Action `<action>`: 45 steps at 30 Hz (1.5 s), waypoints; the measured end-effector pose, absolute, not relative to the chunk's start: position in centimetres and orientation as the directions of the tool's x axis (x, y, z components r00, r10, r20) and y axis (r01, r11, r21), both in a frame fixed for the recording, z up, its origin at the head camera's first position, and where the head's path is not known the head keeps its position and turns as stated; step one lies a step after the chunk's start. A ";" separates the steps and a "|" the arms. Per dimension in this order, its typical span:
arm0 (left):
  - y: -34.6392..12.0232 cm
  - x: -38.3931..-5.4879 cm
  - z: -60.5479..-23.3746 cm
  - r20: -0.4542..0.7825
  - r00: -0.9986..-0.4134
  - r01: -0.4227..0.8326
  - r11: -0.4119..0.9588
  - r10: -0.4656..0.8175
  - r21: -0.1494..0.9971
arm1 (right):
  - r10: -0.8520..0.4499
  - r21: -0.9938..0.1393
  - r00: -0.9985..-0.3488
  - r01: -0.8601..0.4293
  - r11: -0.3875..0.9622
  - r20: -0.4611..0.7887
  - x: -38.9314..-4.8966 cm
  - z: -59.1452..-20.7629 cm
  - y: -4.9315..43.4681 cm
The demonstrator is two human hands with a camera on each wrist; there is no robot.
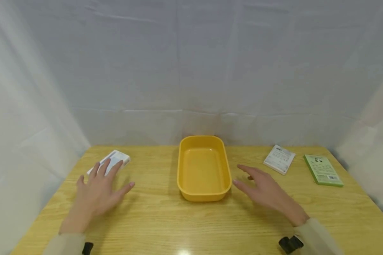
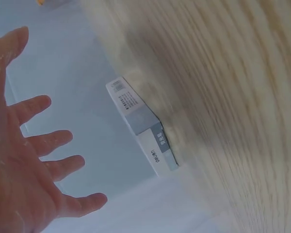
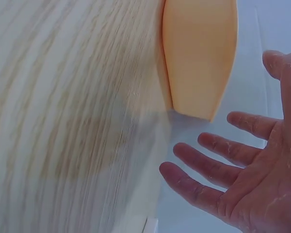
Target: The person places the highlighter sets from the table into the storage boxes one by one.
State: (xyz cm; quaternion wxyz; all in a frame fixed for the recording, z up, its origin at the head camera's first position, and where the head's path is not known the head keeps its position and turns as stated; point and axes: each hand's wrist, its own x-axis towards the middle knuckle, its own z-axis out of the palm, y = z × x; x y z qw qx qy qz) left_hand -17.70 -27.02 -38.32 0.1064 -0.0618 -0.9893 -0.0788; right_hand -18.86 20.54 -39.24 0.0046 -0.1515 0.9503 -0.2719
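2 empty hands reach over a wooden table (image 1: 153,226). The left hand (image 1: 97,193), fingers spread, hovers near a small white box (image 2: 142,127) on the left. The right hand (image 1: 265,187), fingers loosely extended, is just beside a yellow tray (image 1: 204,166), not touching. A thin white pack (image 1: 279,159) and green box (image 1: 323,170) lie right. Lifting the white box cleanly probably calls for thumb and fingertips on opposite edges, pinching gently.

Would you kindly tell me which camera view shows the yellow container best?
The head view: it shows the yellow container whole, inside included. The right wrist view shows its outer side, cut by the frame; the left wrist view only a sliver, probably its corner.
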 end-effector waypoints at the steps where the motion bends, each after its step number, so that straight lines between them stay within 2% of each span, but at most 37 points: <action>1: -27.1 -17.9 -38.4 0.214 -0.971 0.139 0.980 0.107 0.142 | -0.292 -0.526 -0.954 -0.283 0.802 0.069 -19.0 -39.3 20.4; 8: -27.9 -19.2 -38.6 0.182 -0.976 0.141 0.981 0.115 0.135 | -0.300 -0.591 -0.952 -0.280 0.757 0.067 -20.1 -39.8 19.6; 14: -28.5 -20.6 -39.0 0.166 -0.978 0.146 0.982 0.125 0.118 | -0.247 -0.689 -0.969 -0.193 0.698 0.022 -21.0 -39.7 18.7; 21: -29.1 -21.9 -39.4 0.101 -0.987 0.139 0.979 0.124 0.153 | -0.201 -0.878 -0.976 -0.020 0.479 -0.088 -21.9 -39.8 17.9; 25: -29.2 -22.4 -39.3 0.091 -0.988 0.140 0.976 0.126 0.165 | -0.160 -0.934 -0.976 0.086 0.347 -0.150 -22.5 -40.2 17.8; 31: -29.7 -23.6 -39.4 0.017 -0.993 0.119 0.975 0.118 0.188 | -0.126 -0.963 -0.965 0.205 0.177 -0.228 -23.1 -40.8 17.7; 35: -29.9 -24.4 -39.6 -0.009 -0.994 0.103 0.972 0.107 0.212 | -0.139 -0.965 -0.958 0.237 0.116 -0.252 -23.2 -41.0 17.7; 45: -29.8 -25.2 -40.1 -0.060 -0.996 0.059 0.975 0.073 0.215 | -0.137 -0.963 -0.956 0.244 0.115 -0.259 -23.4 -41.2 17.3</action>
